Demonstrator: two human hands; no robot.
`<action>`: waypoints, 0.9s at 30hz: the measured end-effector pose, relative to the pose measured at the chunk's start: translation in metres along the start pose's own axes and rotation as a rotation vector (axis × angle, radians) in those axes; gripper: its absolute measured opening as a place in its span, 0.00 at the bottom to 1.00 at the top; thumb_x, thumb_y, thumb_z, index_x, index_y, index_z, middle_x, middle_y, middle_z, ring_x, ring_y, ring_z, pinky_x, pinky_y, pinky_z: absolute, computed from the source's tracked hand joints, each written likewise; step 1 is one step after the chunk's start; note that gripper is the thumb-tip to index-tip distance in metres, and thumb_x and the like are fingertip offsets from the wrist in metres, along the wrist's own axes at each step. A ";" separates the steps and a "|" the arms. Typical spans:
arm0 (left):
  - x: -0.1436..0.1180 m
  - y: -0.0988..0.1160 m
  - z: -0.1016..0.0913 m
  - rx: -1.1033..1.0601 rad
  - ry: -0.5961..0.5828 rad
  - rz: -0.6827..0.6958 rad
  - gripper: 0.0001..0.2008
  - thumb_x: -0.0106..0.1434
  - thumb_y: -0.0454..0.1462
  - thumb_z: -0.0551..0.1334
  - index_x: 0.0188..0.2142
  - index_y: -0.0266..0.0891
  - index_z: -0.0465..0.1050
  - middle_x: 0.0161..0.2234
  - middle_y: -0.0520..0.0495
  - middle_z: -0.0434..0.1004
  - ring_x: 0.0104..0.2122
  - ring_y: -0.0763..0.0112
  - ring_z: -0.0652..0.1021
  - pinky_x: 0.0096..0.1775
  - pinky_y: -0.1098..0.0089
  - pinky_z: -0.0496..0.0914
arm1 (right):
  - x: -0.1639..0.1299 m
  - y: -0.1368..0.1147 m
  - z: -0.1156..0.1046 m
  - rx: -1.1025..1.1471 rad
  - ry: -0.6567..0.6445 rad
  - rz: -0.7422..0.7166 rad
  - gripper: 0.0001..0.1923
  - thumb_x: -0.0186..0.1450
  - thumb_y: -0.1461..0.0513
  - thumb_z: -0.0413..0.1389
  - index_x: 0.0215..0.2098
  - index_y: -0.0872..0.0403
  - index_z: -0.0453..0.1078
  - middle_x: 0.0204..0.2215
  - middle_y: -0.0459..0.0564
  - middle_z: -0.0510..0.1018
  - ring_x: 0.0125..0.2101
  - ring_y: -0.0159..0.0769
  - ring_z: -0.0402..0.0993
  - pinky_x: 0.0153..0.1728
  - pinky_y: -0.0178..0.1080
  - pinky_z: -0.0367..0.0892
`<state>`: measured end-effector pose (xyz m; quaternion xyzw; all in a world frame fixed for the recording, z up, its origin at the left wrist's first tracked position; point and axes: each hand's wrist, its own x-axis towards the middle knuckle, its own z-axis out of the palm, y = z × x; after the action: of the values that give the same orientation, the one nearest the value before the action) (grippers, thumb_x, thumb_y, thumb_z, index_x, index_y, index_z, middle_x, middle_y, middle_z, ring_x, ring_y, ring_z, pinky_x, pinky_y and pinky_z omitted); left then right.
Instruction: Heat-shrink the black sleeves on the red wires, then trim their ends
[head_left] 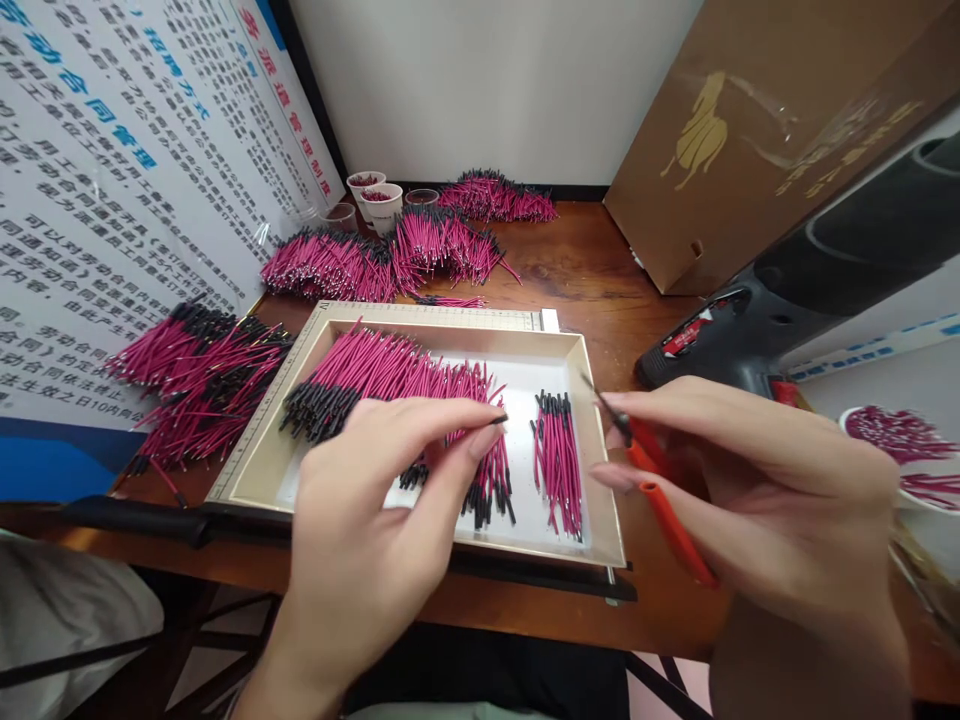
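Note:
Over the shallow cream tray [602,470], my left hand [382,500] pinches a small piece with a black end [500,418] between thumb and forefinger; the rest of it is hidden. My right hand [765,490], at the tray's right side, grips orange-handled pliers [679,535] whose dark, thin jaws point up and left. Inside the tray lies a big heap of pink wires with black ends [375,365], partly covered by my left hand. A smaller bundle of the same wires [559,465] rests apart at the tray's right.
More wire heaps lie behind the tray [330,262] and to its left [202,370]. Paper cups [382,208] stand at the back. On the right are a brown box [720,140], a black power tool [810,280] and a white cup with wires [900,435].

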<state>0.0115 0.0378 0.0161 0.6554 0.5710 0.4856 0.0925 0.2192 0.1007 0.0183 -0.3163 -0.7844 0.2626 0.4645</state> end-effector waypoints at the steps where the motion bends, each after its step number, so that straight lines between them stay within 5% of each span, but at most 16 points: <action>1: -0.004 0.001 0.001 0.085 0.061 0.057 0.06 0.69 0.32 0.65 0.42 0.46 0.78 0.37 0.59 0.84 0.32 0.79 0.79 0.39 0.74 0.72 | -0.002 -0.003 0.001 0.009 0.079 0.044 0.18 0.58 0.67 0.70 0.45 0.45 0.80 0.27 0.41 0.77 0.25 0.28 0.71 0.23 0.31 0.66; 4: -0.016 0.000 0.007 0.259 0.161 0.142 0.07 0.69 0.29 0.63 0.43 0.41 0.76 0.36 0.54 0.83 0.32 0.78 0.79 0.38 0.71 0.69 | -0.010 -0.012 0.006 0.030 0.289 0.190 0.19 0.58 0.68 0.69 0.45 0.43 0.80 0.27 0.39 0.78 0.25 0.26 0.72 0.25 0.29 0.70; 7: -0.019 -0.005 0.017 0.353 0.207 0.212 0.07 0.68 0.27 0.64 0.43 0.37 0.75 0.34 0.50 0.84 0.30 0.75 0.79 0.35 0.67 0.66 | -0.021 -0.017 0.012 -0.026 0.363 0.233 0.17 0.58 0.66 0.69 0.44 0.43 0.80 0.28 0.38 0.80 0.25 0.23 0.73 0.28 0.26 0.72; 12: -0.004 -0.016 0.034 0.423 0.257 0.292 0.07 0.67 0.26 0.64 0.43 0.35 0.75 0.34 0.46 0.85 0.28 0.72 0.80 0.31 0.65 0.62 | -0.041 -0.013 0.017 -0.104 0.332 0.319 0.14 0.62 0.63 0.67 0.47 0.44 0.78 0.30 0.39 0.82 0.27 0.24 0.77 0.31 0.25 0.73; 19: 0.016 -0.031 0.028 0.408 0.106 0.318 0.04 0.70 0.30 0.61 0.42 0.38 0.74 0.34 0.49 0.85 0.30 0.71 0.81 0.32 0.66 0.64 | -0.048 -0.004 0.019 -0.160 0.268 0.253 0.13 0.65 0.60 0.65 0.47 0.48 0.75 0.35 0.44 0.84 0.32 0.30 0.81 0.31 0.28 0.75; 23: 0.037 -0.026 0.008 0.301 0.017 0.138 0.04 0.72 0.33 0.56 0.43 0.40 0.70 0.34 0.50 0.83 0.28 0.70 0.80 0.30 0.67 0.67 | -0.034 0.004 0.021 -0.114 0.327 0.264 0.11 0.65 0.59 0.64 0.46 0.49 0.76 0.33 0.44 0.83 0.32 0.30 0.81 0.33 0.29 0.76; 27: 0.104 -0.020 -0.011 0.321 0.106 -0.127 0.04 0.69 0.36 0.56 0.43 0.42 0.68 0.33 0.49 0.79 0.31 0.66 0.79 0.33 0.65 0.69 | -0.014 0.013 0.026 -0.048 0.356 0.260 0.10 0.63 0.59 0.65 0.43 0.49 0.77 0.29 0.42 0.82 0.28 0.27 0.78 0.31 0.26 0.75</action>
<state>-0.0226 0.1271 0.0640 0.5979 0.6855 0.4152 -0.0130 0.2046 0.0955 -0.0095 -0.4672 -0.6484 0.2417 0.5503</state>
